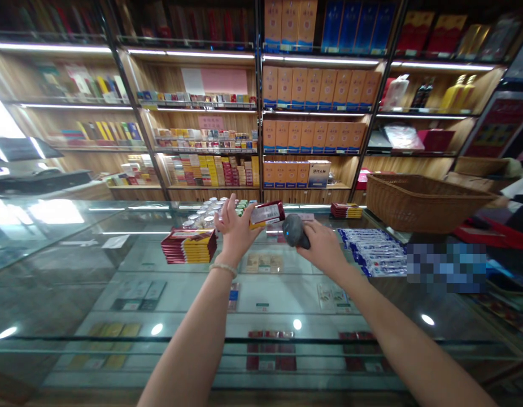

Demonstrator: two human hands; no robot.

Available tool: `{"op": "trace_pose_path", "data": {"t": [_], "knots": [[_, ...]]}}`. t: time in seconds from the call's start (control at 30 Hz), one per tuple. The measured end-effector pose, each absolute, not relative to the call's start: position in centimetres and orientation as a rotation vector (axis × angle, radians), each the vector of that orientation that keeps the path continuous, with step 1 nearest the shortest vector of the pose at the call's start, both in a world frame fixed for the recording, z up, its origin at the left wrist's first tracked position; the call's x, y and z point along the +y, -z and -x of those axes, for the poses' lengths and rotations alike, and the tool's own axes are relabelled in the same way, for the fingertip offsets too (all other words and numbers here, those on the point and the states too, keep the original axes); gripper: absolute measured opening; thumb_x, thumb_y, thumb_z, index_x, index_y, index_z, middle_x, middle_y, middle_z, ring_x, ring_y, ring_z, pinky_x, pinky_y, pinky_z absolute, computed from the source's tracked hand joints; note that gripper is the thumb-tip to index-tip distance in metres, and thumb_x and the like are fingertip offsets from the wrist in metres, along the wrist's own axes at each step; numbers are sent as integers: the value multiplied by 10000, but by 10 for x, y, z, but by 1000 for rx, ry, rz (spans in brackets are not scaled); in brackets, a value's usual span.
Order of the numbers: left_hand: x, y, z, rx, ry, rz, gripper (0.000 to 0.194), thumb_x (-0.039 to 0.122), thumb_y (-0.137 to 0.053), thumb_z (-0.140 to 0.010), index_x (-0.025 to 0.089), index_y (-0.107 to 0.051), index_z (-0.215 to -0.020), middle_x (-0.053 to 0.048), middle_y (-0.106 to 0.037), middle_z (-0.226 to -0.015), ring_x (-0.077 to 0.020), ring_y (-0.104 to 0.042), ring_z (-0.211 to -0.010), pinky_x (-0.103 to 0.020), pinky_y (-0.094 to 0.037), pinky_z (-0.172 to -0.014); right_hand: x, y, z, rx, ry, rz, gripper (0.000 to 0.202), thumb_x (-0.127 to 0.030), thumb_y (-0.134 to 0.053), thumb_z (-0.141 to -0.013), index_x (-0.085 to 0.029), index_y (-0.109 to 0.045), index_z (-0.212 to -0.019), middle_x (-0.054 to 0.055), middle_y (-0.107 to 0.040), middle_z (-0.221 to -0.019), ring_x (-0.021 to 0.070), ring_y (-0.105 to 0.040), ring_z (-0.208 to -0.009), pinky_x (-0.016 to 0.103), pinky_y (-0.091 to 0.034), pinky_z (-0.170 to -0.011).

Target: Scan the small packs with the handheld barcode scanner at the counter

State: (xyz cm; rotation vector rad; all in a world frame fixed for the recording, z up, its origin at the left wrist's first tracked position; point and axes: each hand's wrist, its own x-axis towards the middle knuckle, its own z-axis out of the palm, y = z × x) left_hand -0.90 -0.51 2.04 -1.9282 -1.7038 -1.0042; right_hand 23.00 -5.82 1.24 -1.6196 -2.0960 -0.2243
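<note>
My left hand [237, 232], with a beaded bracelet at the wrist, pinches a flat red and yellow packet [267, 213] with a pale label side turned up. In my right hand [323, 246] is a dark grey handheld barcode scanner [292, 229] with a small blue light, its head close to the packet's right end. Both are held above the glass counter. Left of my left hand lies a stack of red and yellow packets [189, 246]. Behind that hand stand several cans [205, 213] with pale tops, partly hidden by it.
The glass display counter [261, 316] holds boxed goods inside. To the right are blue and white packets [374, 251], a wicker basket [422, 200] and a smaller stack of red and yellow packets [346, 210]. Lit shelves with orange boxes [314, 135] fill the back wall.
</note>
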Motion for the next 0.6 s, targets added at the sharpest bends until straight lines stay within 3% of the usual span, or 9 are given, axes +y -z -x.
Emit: {"op": "trace_pose_path", "data": {"t": [0.07, 0.17, 0.33, 0.6], "knots": [[-5, -20, 9, -1705, 999, 1924, 711, 482, -858, -768, 342, -628, -1426, -171, -204, -1738, -430, -187, -1594, -703, -121, -1242, -57, -3, -227, -2124, 326, 1600, 411, -333, -744, -831, -173, -691, -1205, 188, -502, -1596, 410, -385, -1521, 668, -332, -1194], [-5, -20, 8, -1711, 996, 1928, 702, 494, -850, -776, 344, -628, -1425, -178, -198, -1737, -423, -181, -1597, -704, -116, -1242, -57, 9, -221, -2166, 359, 1589, 428, -368, -764, -830, -172, -703, -1206, 206, -368, -1677, 439, -279, -1568, 757, -256, -1193], [-7, -21, 7, -1720, 1000, 1942, 684, 498, -835, -788, 343, -628, -1421, -161, -180, -1747, -422, -167, -1600, -702, -104, -1246, -58, 17, -216, -2229, 308, 1577, 442, -419, -800, -816, -176, -720, -1176, 216, -308, -1703, 446, -200, -1595, 777, -182, -1208], [-9, -24, 6, -1713, 1029, 1973, 661, 476, -818, -797, 336, -630, -1415, -140, -193, -1746, -428, -179, -1594, -699, -92, -1254, -59, 22, -214, -2298, 204, 1572, 459, -459, -801, -823, -180, -702, -1174, 238, -260, -1715, 432, -186, -1604, 785, -163, -1196]]}}
